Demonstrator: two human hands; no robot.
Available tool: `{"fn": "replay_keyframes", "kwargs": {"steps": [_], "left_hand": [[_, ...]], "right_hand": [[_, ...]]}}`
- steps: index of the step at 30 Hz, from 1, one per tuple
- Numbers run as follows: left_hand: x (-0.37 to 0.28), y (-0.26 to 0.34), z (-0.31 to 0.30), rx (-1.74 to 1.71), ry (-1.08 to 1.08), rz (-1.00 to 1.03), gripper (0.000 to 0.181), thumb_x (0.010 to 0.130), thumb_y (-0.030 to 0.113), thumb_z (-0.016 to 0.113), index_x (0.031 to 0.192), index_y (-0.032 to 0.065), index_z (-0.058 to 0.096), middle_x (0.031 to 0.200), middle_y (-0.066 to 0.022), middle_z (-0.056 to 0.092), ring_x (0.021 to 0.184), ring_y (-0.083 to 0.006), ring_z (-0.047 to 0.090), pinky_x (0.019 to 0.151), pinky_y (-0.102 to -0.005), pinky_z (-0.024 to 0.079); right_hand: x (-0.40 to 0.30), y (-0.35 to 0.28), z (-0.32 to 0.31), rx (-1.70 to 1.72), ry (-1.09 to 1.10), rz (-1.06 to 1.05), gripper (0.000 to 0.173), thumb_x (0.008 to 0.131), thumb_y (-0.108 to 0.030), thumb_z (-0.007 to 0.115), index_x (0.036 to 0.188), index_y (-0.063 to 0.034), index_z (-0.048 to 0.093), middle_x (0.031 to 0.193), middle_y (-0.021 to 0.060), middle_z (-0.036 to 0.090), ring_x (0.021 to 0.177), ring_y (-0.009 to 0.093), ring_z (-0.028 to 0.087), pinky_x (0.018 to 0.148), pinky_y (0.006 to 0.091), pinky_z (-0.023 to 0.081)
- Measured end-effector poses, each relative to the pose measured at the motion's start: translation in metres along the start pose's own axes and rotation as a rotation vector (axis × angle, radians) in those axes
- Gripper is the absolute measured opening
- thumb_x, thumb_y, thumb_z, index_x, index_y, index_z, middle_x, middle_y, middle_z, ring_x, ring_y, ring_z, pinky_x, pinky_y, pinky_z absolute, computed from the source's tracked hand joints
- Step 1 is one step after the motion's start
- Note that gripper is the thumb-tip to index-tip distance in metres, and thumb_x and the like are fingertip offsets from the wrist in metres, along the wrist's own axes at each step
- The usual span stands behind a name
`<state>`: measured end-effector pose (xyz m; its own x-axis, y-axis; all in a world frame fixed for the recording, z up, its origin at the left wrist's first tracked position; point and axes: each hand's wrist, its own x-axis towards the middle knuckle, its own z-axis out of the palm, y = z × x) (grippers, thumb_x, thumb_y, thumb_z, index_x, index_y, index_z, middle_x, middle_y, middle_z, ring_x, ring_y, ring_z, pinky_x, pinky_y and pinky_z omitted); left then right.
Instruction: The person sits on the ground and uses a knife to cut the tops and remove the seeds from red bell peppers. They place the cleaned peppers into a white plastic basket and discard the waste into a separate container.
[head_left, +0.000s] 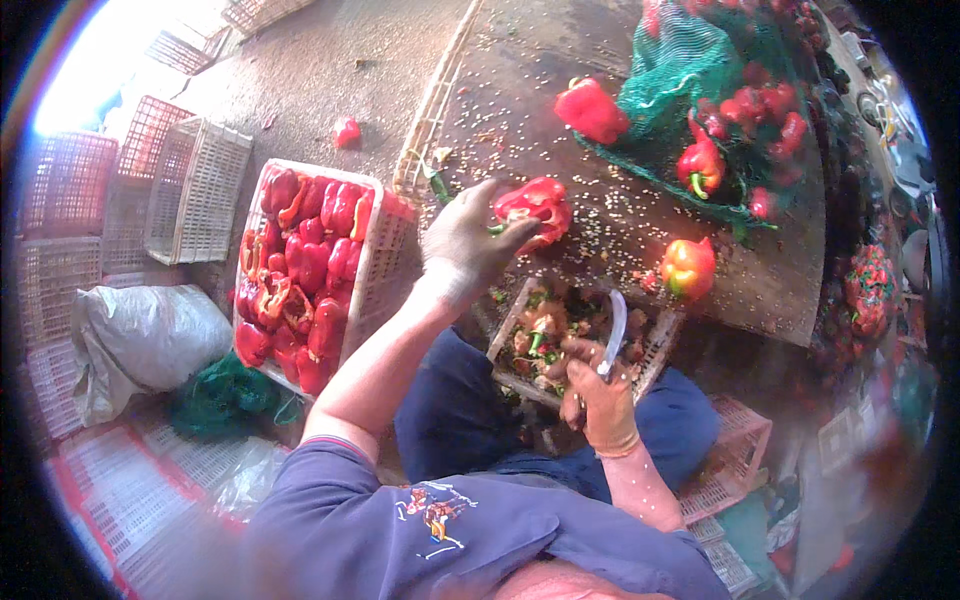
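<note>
My left hand (466, 236), in a pale glove, grips a red bell pepper (546, 202) over the edge of the wooden table (517, 82); the pepper looks cut, with its pale inside partly showing. A knife with a curved blade (617, 326) is held in my right hand (604, 397), which wears an orange glove. The blade points up and away from me. Below it, between my knees, stands a crate (654, 360) of pepper cores and stems (541, 330). A red-and-yellow pepper (688, 268) sits near the table's front edge, to the right.
At left stands a plastic crate (379, 217) of red peppers. A green mesh bag (675, 67) spills peppers (592, 111) onto the seed-strewn table. More crates (199, 187), a white sack (154, 337) and dark green netting (229, 394) lie farther left. One pepper (346, 133) is on the floor.
</note>
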<state>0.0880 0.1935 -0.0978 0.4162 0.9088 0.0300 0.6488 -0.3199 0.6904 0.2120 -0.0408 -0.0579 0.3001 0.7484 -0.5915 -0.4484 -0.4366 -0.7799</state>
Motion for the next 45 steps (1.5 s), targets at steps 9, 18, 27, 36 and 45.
{"fn": "replay_keyframes", "kwargs": {"steps": [9,18,27,36,45], "left_hand": [[0.023,-0.001,0.044,0.070,-0.393,-0.191,0.049,0.080,0.044,0.078,0.109,0.0050,0.070,0.101,-0.0193,0.074,0.099,-0.0319,0.073,0.088,-0.0438,0.055],[-0.128,0.117,0.033,-0.039,-0.759,-0.079,0.052,0.092,0.042,0.070,0.127,0.0035,0.063,0.113,-0.0196,0.072,0.111,-0.0384,0.067,0.124,-0.0435,0.019],[-0.212,0.152,-0.033,0.460,-0.510,1.042,0.082,0.074,0.039,0.074,0.146,0.0108,0.050,0.151,-0.0113,0.045,0.113,-0.0302,0.057,0.098,-0.0436,0.052],[-0.270,0.140,0.008,0.318,-0.901,0.841,0.034,0.085,0.019,0.067,0.116,0.0063,0.066,0.103,-0.0144,0.068,0.088,-0.0333,0.071,0.071,-0.0456,0.058],[-0.250,0.128,0.013,-0.265,-1.545,0.268,0.046,0.086,0.024,0.080,0.126,0.0053,0.066,0.092,-0.0026,0.071,0.085,-0.0112,0.061,0.074,-0.0339,0.053]], "right_hand": [[-0.018,0.011,-0.046,0.091,0.120,-0.209,0.031,0.095,-0.002,0.061,0.127,-0.0005,0.058,0.105,0.0104,0.072,0.070,0.010,0.064,0.049,0.0222,0.050],[-0.055,0.020,-0.062,0.069,-0.016,-0.481,0.057,0.087,-0.007,0.076,0.139,-0.0050,0.052,0.122,0.0059,0.065,0.105,0.015,0.064,0.093,0.0309,0.054],[-0.119,0.007,-0.083,0.400,-0.208,-0.327,0.053,0.088,-0.014,0.068,0.138,-0.0037,0.054,0.118,0.0073,0.067,0.104,0.018,0.066,0.092,0.0343,0.055],[-0.148,0.093,-0.098,0.394,-0.230,-0.094,0.040,0.092,-0.018,0.059,0.126,0.0044,0.061,0.116,0.0163,0.070,0.101,0.029,0.071,0.090,0.0411,0.058],[-0.176,0.059,-0.078,0.307,-0.228,-0.080,0.050,0.088,-0.014,0.062,0.134,0.0044,0.056,0.120,0.0150,0.068,0.108,0.027,0.070,0.092,0.0407,0.059]]}}
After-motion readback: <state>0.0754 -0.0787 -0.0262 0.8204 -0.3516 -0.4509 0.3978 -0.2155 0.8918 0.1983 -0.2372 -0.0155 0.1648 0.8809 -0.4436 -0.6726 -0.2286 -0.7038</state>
